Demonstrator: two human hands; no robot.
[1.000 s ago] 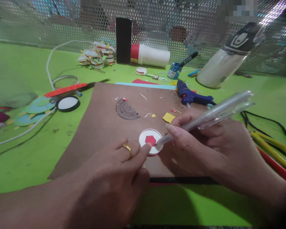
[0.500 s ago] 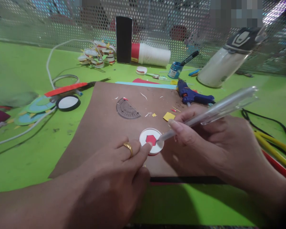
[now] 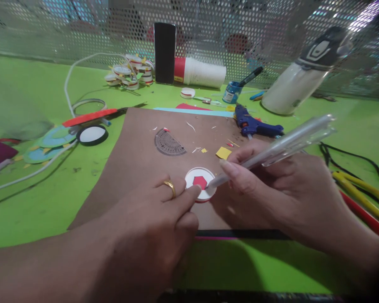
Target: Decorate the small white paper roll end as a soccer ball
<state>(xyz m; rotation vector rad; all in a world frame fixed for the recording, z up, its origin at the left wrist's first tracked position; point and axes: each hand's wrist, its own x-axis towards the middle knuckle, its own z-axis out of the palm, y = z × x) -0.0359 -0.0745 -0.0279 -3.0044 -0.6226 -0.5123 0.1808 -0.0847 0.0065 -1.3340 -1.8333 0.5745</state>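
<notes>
A small white round paper disc [image 3: 208, 174] with a raised rim, like the cut-off base of a paper cup, lies on the brown sheet [image 3: 139, 139]. On its middle sits a red paper hexagon [image 3: 199, 182]. My left hand [image 3: 164, 210], wearing a gold ring, presses the hexagon down with the index fingertip, and its other fingers curl against the disc's left side. In my right hand [image 3: 265, 181] is a translucent pen [image 3: 290, 145], gripped at a slant, with its tip at the hexagon's lower right edge.
A protractor [image 3: 169, 142], a yellow paper square [image 3: 223, 152] and paper scraps lie on the sheet. Beyond are a blue glue gun [image 3: 255, 126], a paint jar [image 3: 232, 92], a phone [image 3: 164, 52], stacked paper cups [image 3: 205, 72] and a bottle [image 3: 293, 84]. An orange cutter [image 3: 90, 117] lies left; yellow-handled pliers [image 3: 360, 189], right.
The pen tip has shifted slightly left and down along the hexagon's edge, my right hand moving with it. My left fingertip stays on the hexagon. The whole view has shifted slightly.
</notes>
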